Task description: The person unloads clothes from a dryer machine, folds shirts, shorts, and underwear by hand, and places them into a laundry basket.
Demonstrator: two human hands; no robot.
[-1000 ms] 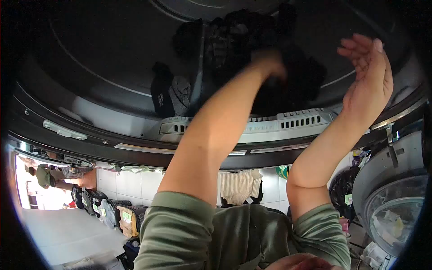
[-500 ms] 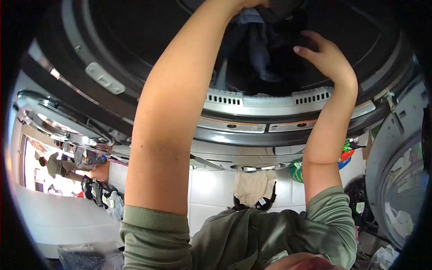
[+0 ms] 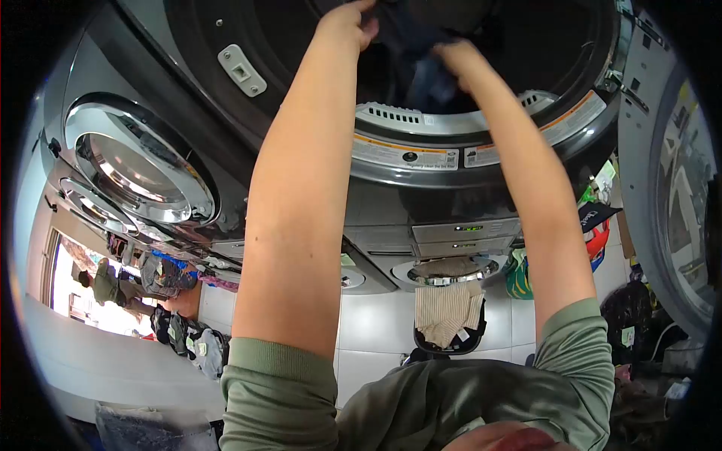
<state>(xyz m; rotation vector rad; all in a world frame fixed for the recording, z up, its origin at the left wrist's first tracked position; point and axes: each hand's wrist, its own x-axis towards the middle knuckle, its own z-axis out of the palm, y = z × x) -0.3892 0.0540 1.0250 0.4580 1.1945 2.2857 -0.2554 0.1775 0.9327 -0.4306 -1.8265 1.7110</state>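
Inside the drum (image 3: 538, 41) | navy cloth (image 3: 426, 79) | paler blue below, rumpled, blurred

Matt cloth (image 3: 408, 39) between left grip (image 3: 353, 26) and right grip (image 3: 456, 62). Below grips: smooth plastic grille (image 3: 387, 114), glossy machine rim (image 3: 410, 177). Left of both grips: shiny metal-look door (image 3: 141, 167).
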